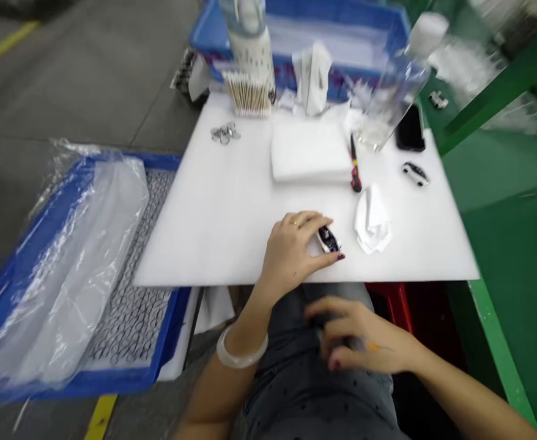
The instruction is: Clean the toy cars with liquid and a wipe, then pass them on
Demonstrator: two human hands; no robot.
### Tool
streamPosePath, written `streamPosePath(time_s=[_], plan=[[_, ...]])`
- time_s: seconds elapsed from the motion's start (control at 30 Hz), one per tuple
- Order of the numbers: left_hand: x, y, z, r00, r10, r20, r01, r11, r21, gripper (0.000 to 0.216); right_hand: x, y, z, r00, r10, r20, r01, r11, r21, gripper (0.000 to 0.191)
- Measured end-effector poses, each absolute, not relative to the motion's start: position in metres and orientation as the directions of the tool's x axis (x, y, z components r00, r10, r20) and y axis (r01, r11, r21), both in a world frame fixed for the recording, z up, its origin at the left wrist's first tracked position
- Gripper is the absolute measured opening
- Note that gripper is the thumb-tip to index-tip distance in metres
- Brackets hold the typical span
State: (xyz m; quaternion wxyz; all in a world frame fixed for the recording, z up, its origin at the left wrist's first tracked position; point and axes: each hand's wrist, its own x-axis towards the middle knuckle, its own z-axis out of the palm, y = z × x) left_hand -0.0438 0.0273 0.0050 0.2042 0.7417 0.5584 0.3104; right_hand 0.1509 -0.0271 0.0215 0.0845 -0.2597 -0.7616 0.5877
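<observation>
My left hand (291,247) rests on the white tabletop (204,226) near its front edge. Its thumb and fingers close around the ends of a small white and dark toy car (328,239), which sits on the surface. Over my lap, just below the table edge, is my right hand (360,336), smeared by motion. Its fingers are curled around a slim dark item with a bit of orange, too blurred to name. A crumpled white cloth (372,223) lies right of the held car. Farther right is a second toy car (416,173).
A white foam block (311,153), a red and black pen-like tool (355,165), cotton swabs (249,96), a clear bottle (392,91) and a black phone (410,129) stand or lie toward the back. Small metallic parts (225,132) lie left. A blue tray (153,366) sits lower left.
</observation>
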Motion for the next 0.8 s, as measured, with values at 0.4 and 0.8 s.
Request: streamPosePath(time_s=[0.4, 0.8], plan=[[-0.043, 0.025, 0.005, 0.224, 0.94, 0.258, 0.744, -0.336, 0.577, 0.047, 0.172, 0.081, 0.082, -0.296, 0.935, -0.194, 0.604, 0.027, -0.796, 0.026], [-0.045, 0.026, -0.008, 0.241, 0.915, 0.325, 0.791, -0.379, 0.48, 0.049, 0.134, 0.14, 0.114, -0.563, 0.821, -0.09, 0.056, -0.071, -0.996, 0.034]])
